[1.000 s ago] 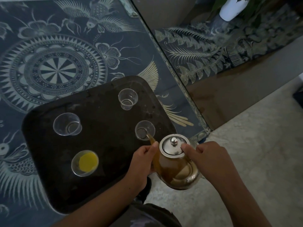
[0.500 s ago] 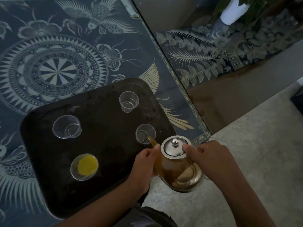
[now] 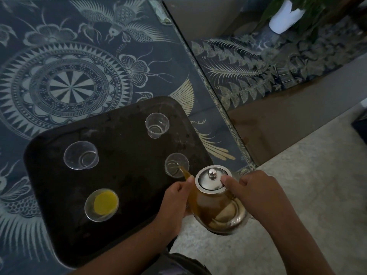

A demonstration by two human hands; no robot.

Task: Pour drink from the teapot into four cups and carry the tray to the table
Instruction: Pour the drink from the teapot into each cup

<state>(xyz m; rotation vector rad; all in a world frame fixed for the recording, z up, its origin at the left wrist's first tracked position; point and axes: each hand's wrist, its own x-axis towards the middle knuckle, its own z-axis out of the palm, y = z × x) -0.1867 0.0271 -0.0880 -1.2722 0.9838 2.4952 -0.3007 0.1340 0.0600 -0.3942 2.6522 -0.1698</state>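
Near surface: a dark blue patterned surface (image 3: 69, 88) with a pale round medallion, flowers and long-tailed birds; a pale border runs along its right edge.
Far surface: a second patterned slab (image 3: 258, 62) to the right, covered in fern-like leaves.
Pot: a white pot (image 3: 286, 16) at the top right, standing on the second slab.
Plant: green leaves (image 3: 317, 8) over the pot.
Floor: a pale speckled floor (image 3: 307, 185) at the lower right.
Side panel: a plain brown face (image 3: 278, 124) between the slab and the floor.

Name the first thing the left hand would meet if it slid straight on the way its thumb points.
Likely the teapot's spout, just past the thumb of the left hand; beyond it the cup being filled. Depth is unclear.
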